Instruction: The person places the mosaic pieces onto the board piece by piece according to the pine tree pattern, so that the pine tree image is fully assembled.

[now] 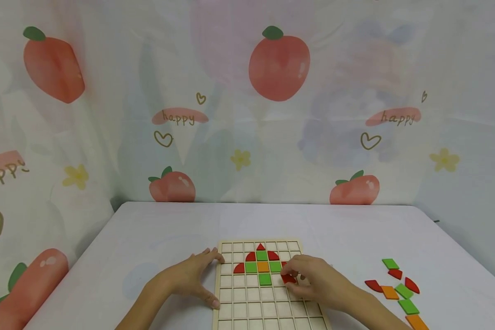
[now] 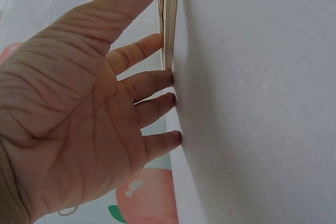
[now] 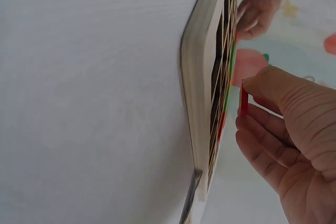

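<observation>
A light wooden grid board point(image 1: 238, 310) lies on the table, divided into small square cells. In its upper rows sit green squares point(image 1: 265, 279), one orange square point(image 1: 263, 266), a red triangle point(image 1: 261, 247) and red quarter-round tiles point(image 1: 239, 268). My right hand point(image 1: 319, 280) pinches a red tile point(image 3: 244, 100) between thumb and fingertips, just above the board's right side; in the head view its shape is partly covered by fingers. At the left edge, my left hand point(image 1: 188, 278) touches the board's side with its spread, fairly straight fingers point(image 2: 152, 83).
Right of the board lie several loose tiles: green squares point(image 1: 408, 306), orange tiles point(image 1: 389, 292) and red pieces point(image 1: 412, 285). The white table point(image 1: 169, 229) ends at a patterned cloth backdrop point(image 1: 239, 183) behind and along the sides.
</observation>
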Available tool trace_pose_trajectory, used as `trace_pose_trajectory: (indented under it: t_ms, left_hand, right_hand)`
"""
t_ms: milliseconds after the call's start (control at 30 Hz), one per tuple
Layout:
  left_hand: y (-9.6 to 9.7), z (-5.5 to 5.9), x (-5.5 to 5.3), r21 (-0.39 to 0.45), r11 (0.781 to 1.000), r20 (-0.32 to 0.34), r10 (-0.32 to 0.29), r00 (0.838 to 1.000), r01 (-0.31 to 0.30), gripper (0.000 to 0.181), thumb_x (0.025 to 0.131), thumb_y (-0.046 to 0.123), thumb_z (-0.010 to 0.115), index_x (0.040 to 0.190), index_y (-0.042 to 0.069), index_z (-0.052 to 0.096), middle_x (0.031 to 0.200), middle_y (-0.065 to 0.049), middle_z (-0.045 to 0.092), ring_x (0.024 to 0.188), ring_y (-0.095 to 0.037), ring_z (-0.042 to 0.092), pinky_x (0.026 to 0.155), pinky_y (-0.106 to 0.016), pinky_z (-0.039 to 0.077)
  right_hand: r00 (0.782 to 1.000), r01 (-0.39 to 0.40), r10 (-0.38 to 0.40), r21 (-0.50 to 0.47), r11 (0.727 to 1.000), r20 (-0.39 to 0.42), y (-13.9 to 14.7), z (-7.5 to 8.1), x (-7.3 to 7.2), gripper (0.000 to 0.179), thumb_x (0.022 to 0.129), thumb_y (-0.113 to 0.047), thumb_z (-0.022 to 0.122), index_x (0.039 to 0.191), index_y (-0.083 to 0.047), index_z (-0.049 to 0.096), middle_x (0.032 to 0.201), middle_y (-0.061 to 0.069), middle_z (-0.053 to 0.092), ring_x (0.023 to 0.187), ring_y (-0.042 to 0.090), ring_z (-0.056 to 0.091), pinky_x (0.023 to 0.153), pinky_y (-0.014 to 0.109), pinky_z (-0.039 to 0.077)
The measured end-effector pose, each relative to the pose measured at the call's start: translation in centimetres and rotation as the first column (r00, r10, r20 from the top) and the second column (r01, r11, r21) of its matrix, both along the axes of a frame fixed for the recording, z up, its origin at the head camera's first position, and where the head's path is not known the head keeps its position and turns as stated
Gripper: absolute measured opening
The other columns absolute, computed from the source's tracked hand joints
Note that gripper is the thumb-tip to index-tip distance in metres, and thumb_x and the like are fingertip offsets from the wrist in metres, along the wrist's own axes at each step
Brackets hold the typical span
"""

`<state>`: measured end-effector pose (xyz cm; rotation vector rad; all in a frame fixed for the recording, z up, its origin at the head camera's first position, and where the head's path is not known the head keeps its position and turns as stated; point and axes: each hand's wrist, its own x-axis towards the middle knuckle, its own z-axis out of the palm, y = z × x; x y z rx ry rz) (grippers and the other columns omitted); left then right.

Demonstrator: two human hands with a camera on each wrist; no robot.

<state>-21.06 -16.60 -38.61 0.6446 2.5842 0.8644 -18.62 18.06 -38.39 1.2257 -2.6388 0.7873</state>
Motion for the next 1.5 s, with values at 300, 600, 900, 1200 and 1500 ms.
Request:
trace_pose_trajectory:
  t_ms: [300,600,900,1200,1500]
  left_hand:
    - [-0.1,-0.1,0.0,0.014,1.000,-0.006,-0.017,1.000,0.017,0.083,0.064,0.038,0.098,0.131,0.024,0.050,0.164,-0.023,0.030,0.154,-0.042,0.021,0.122,-0.065,0.017]
    - [-0.1,-0.1,-0.1,0.005,1.000,-0.012,-0.011,1.000,0.011,0.083,0.064,0.038,0.098,0.131,0.025,0.050,0.164,-0.022,0.031,0.154,-0.042,0.021,0.121,-0.066,0.019]
    - [0.1,0.0,0.0,-0.005,1.000,-0.003,-0.001,1.000,0.001,0.083,0.064,0.037,0.098,0.130,0.025,0.051,0.163,-0.023,0.032,0.154,-0.042,0.022,0.121,-0.067,0.018]
    - [0.0,0.1,0.1,-0.011,1.000,-0.004,0.004,1.000,-0.004,0.083,0.063,0.039,0.098,0.130,0.025,0.051,0.164,-0.022,0.031,0.154,-0.043,0.021,0.120,-0.068,0.018]
    - [0.0,0.2,0.2,-0.001,1.000,-0.003,0.002,1.000,-0.002,0.082,0.064,0.038,0.098,0.130,0.025,0.051,0.164,-0.023,0.031,0.154,-0.044,0.021,0.120,-0.068,0.019]
  right_hand:
    - [1.000,-0.009,0.009,0.064,0.998,0.004,-1.2,0.0,-0.5,0.019,0.088,-0.005,0.078,0.099,-0.018,0.070,0.094,-0.011,0.066,0.083,0.001,0.058,0.070,0.019,0.055]
    - [1.000,0.014,-0.017,0.086,0.996,0.024,-2.1,0.0,-0.9,0.019,0.088,0.003,0.074,0.096,-0.015,0.073,0.091,-0.013,0.069,0.081,-0.002,0.055,0.071,0.019,0.054]
    - [0.999,-0.046,0.047,0.041,0.998,-0.027,-2.2,-0.4,-0.9,0.016,0.088,0.002,0.075,0.095,-0.013,0.072,0.089,-0.010,0.069,0.079,-0.002,0.056,0.069,0.016,0.054]
    - [0.997,-0.079,0.080,0.022,0.997,-0.020,-2.3,-0.5,-0.9,0.020,0.087,0.003,0.076,0.094,-0.016,0.071,0.090,-0.011,0.068,0.082,-0.001,0.058,0.070,0.017,0.055]
    - [0.999,-0.006,0.003,0.053,0.999,0.053,-1.7,0.2,-0.7,0.017,0.091,-0.003,0.076,0.098,-0.017,0.073,0.094,-0.013,0.069,0.083,-0.002,0.058,0.072,0.020,0.057]
